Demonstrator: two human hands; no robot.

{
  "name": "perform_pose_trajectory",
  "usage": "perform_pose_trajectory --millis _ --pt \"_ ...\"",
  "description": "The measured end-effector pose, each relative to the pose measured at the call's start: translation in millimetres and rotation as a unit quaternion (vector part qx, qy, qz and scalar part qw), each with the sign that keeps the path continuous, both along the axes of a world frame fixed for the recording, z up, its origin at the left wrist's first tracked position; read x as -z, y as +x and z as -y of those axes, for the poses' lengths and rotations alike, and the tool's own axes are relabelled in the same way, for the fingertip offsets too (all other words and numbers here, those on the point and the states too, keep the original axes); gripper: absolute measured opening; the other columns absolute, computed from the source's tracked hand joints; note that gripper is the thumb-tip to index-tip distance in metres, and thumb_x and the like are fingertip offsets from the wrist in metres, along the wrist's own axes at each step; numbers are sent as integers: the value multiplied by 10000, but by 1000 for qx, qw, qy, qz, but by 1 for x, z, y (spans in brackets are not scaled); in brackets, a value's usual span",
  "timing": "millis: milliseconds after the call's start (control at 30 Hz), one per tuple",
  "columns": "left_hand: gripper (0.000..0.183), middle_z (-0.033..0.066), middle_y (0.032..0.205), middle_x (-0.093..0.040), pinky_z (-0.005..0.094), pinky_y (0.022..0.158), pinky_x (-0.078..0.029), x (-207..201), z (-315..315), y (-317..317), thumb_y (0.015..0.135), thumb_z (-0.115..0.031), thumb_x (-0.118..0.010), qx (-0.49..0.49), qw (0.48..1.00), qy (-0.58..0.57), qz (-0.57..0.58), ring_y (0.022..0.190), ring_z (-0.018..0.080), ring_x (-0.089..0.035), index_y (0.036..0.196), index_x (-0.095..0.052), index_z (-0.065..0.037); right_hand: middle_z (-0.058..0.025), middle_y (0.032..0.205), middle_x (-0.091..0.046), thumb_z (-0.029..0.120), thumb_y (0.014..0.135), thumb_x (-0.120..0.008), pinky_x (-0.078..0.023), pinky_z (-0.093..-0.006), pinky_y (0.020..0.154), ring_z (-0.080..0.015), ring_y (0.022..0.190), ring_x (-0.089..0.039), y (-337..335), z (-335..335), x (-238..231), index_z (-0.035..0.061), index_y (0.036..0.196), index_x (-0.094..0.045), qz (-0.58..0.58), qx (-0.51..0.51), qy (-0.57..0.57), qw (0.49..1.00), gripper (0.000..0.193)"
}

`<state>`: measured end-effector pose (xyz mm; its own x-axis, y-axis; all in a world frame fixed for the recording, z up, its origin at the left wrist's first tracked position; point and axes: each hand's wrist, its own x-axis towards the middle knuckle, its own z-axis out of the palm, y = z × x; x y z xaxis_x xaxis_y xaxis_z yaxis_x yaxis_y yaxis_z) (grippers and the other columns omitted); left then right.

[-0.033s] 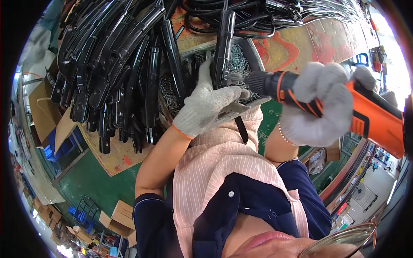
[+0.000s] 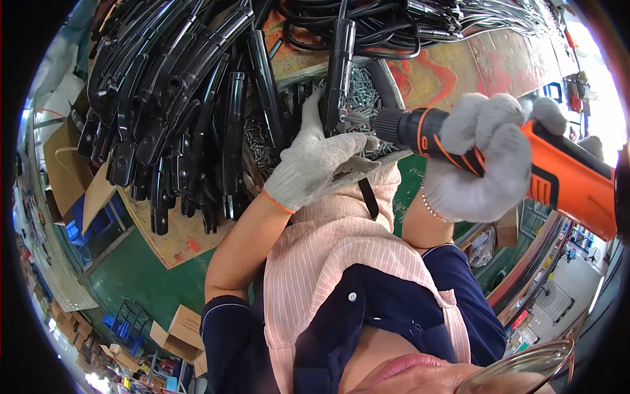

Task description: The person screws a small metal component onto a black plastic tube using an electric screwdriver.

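My right hand (image 2: 489,157), in a grey-white knit glove, is wrapped round an orange and black cordless screwdriver (image 2: 571,177). The tool lies nearly level, its black nose pointing left and its bit at the lower end of a long glossy black handle-like part (image 2: 341,65). My gloved left hand (image 2: 321,154) grips that part's lower end between thumb and fingers, partly hiding it. Beneath both is an open tray (image 2: 394,92) of small silvery screws (image 2: 362,88). I cannot make out whether a screw sits at the bit.
A dense pile of similar black parts (image 2: 177,98) covers the table's left side. Coiled black cables (image 2: 367,33) lie at the back, with pale wires (image 2: 508,16) beyond. The worn wooden table (image 2: 492,62) extends right. Cardboard boxes (image 2: 184,331) stand on the green floor.
The screwdriver and my right hand have shifted very slightly left. My left hand and the black part stay almost in place.
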<state>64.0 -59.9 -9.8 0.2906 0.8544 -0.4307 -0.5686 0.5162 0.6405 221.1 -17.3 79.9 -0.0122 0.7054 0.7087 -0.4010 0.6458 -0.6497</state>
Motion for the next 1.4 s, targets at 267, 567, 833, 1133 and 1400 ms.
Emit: perform_pose_trajectory --millis 267,567,833,1133,1400 --pt "783 224 1160 -571 488 778 -634 -4 5 -8 912 51 -535 21 994 -60 86 1019 322 -669 1510 -49 -86 -60 970 -517 -66 832 -570 -409 -262 431 -117 529 -424 -17 -8 0 178 1310 -423 58 11 -24 998 556" --pt "808 252 1103 -620 461 788 -625 -3 -7 -10 920 48 -515 45 995 -58 70 830 329 -717 1504 17 -124 -107 967 -545 -83 835 -554 -424 -294 459 -151 516 -454 -22 -17 6 145 1360 -391 27 3 -111 993 595" --pt "746 134 1120 -589 417 714 -636 4 -3 -8 891 59 -606 8 996 -38 85 949 261 -677 1459 -163 -135 -130 800 -572 -80 791 -565 -417 -293 496 -157 543 -475 -35 -10 -2 -22 1331 -397 24 97 -141 985 569" --pt "719 143 1080 -605 429 668 -629 -51 -1 -11 874 -70 -706 25 997 16 67 873 271 -701 1434 -257 -114 -76 831 -519 -24 875 -550 -353 -213 560 -88 593 -354 61 16 -26 -17 1214 -448 -229 -68 -31 970 355" --pt "507 60 1165 -679 393 882 -531 -156 -39 -135 818 -210 -647 49 459 269 -845 1044 281 -670 1309 -532 -263 -83 1042 -559 -25 862 -569 -357 -216 502 -75 585 -409 54 13 24 32 1383 -385 -219 50 -309 924 555"
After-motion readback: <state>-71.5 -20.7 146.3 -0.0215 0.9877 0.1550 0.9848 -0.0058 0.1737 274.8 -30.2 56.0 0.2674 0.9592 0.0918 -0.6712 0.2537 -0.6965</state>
